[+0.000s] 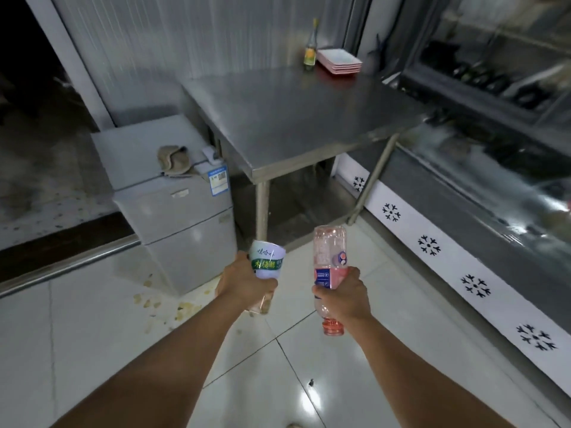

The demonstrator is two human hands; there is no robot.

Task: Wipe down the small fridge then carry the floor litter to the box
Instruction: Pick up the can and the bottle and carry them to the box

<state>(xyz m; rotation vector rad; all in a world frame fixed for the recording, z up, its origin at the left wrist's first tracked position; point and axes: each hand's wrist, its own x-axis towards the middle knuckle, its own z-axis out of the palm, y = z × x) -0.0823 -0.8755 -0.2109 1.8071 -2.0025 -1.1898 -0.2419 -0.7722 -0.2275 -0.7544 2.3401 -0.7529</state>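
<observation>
My left hand (244,281) grips a clear plastic bottle with a white and green label (266,259), held bottom-up over the floor. In my right hand (343,293) is a pink-tinted plastic bottle (329,251) with a pink and blue label, its cap pointing down. The small grey fridge (182,217) stands to the left, behind the hands. A crumpled beige cloth (173,160) lies on the fridge's top. No box shows in this view.
A steel table (296,118) stands behind the fridge, with a glass bottle (310,50) and stacked pink trays (340,60) at its far edge. A long display cooler (463,230) with snowflake trim runs along the right. Yellowish scraps (167,304) litter the white tiles by the fridge.
</observation>
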